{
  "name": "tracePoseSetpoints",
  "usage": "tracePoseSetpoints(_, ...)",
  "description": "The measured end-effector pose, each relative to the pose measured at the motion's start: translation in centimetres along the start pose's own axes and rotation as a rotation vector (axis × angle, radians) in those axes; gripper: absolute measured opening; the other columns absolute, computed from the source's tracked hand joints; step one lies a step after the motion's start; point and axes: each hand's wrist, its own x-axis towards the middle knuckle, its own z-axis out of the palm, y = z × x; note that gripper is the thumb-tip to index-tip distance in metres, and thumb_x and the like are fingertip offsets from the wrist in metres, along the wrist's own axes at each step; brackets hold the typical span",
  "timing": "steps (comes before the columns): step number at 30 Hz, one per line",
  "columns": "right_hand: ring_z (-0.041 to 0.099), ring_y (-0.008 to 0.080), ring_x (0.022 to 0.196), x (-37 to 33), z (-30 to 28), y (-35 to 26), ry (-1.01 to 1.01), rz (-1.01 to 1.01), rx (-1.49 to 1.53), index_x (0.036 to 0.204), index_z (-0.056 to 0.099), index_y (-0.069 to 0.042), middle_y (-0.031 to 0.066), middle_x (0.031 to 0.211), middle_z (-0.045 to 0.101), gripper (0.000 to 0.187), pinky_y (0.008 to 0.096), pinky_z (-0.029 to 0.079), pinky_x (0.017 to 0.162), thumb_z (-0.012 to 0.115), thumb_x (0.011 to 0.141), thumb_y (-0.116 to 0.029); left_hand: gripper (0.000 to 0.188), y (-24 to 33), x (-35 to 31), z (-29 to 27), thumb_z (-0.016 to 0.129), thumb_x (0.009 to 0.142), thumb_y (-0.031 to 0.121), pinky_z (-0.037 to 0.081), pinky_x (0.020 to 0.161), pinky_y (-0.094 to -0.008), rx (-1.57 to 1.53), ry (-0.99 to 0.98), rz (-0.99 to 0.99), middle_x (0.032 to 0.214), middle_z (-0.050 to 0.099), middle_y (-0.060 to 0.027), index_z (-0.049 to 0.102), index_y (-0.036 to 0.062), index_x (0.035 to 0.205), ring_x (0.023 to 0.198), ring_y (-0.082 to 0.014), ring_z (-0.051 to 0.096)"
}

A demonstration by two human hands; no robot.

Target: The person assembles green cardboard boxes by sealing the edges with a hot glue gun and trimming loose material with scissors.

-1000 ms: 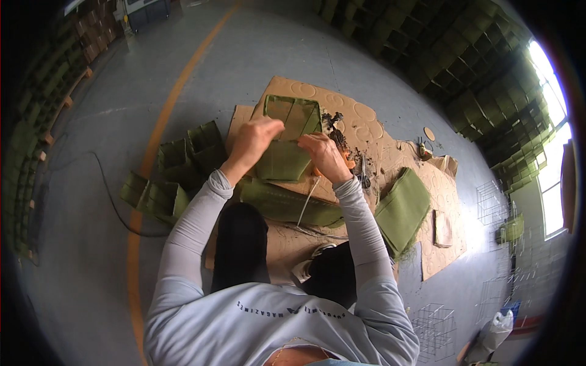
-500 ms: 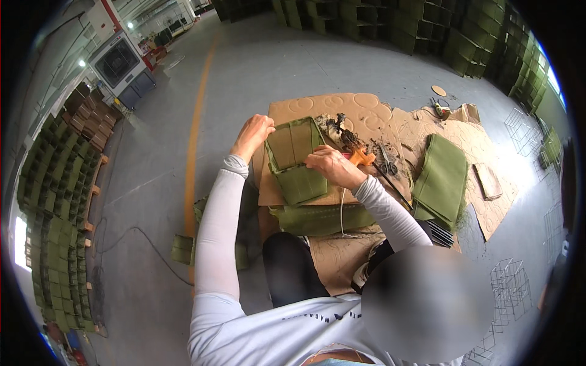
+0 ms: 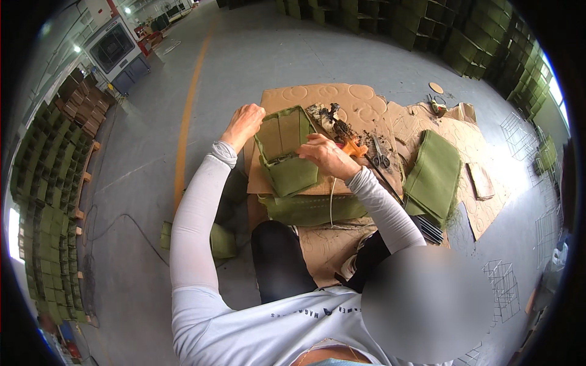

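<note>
A green fabric box (image 3: 289,177), open-topped with a brown bottom panel inside, stands on a cardboard sheet (image 3: 360,110) in front of me. My left hand (image 3: 245,125) is closed, its fingers pinching the box's far left corner. My right hand (image 3: 329,157) is closed at the right side of the rim, its fingertips against the green fabric. Just beyond the right hand lies an orange-handled tool (image 3: 354,148), partly hidden by the hand. Beside it are scissors (image 3: 381,157) and a dirty, blackened clump (image 3: 334,122).
Folded green fabric (image 3: 434,177) lies stacked to the right on more cardboard (image 3: 482,152). A white cord (image 3: 332,204) hangs over the near edge. Wire frames (image 3: 503,290) stand at the right. Green boxes (image 3: 46,244) are stacked on the left, and more (image 3: 421,24) stand at the back.
The whole view has shifted slightly, so the board and hands appear a little further left and higher. Both hands keep their places on the green fabric box.
</note>
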Motion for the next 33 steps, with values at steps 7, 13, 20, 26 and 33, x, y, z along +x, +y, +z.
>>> tracePoseSetpoints(7,0.065,0.0238,0.093,-1.2,-1.2,0.7,-0.036,-0.013,0.036,0.097,0.064,-0.003,0.0069,0.093,0.068,0.013,0.0475,0.031,0.111,0.062,0.085,-0.008,0.024,2.1,2.1,-3.1,0.071,0.079,0.022,0.052,0.070,-0.0435,-0.141,-0.150,-0.132,0.082,0.065,-0.0196,0.065,-0.0013,0.080,0.079,-0.0352,0.065)
tracePoseSetpoints(13,0.063,0.0213,0.098,-0.7,-0.4,0.3,-0.033,-0.003,0.060,0.094,0.065,-0.003,0.0066,0.095,0.067,0.011,0.0473,0.031,0.111,0.061,0.086,-0.009,0.021,3.2,4.0,2.0,0.073,0.077,0.018,0.051,0.070,-0.0457,-0.118,-0.021,-0.070,0.081,0.065,-0.0191,0.063,-0.0002,0.075,0.081,-0.0365,0.064)
tracePoseSetpoints(20,0.063,0.0221,0.098,-1.0,-0.3,0.9,-0.009,-0.020,0.065,0.092,0.067,-0.004,0.0060,0.096,0.067,0.010,0.0466,0.033,0.110,0.062,0.086,-0.009,0.026,2.4,4.0,2.4,0.066,0.085,0.023,0.052,0.070,-0.0433,-0.214,0.024,-0.050,0.082,0.066,-0.0173,0.064,-0.0014,0.076,0.079,-0.0352,0.065)
tracePoseSetpoints(26,0.064,0.0235,0.094,-0.9,-0.4,0.9,0.033,-0.011,0.080,0.094,0.066,-0.003,0.0071,0.096,0.068,0.011,0.0466,0.033,0.109,0.063,0.085,-0.009,0.037,-0.3,1.6,-2.2,0.062,0.089,0.032,0.047,0.064,-0.0429,-0.436,0.025,-0.251,0.071,0.061,-0.0202,0.062,-0.0028,0.076,0.071,-0.0371,0.061)
tracePoseSetpoints(33,0.064,0.0229,0.096,-0.4,0.0,0.8,0.013,-0.037,0.068,0.092,0.067,-0.003,0.0069,0.098,0.068,0.010,0.0459,0.033,0.110,0.062,0.086,-0.010,0.017,0.9,-1.0,-1.5,0.072,0.075,0.012,0.051,0.071,-0.0457,-0.043,-0.162,-0.148,0.077,0.064,-0.0209,0.063,-0.0022,0.073,0.078,-0.0384,0.064)
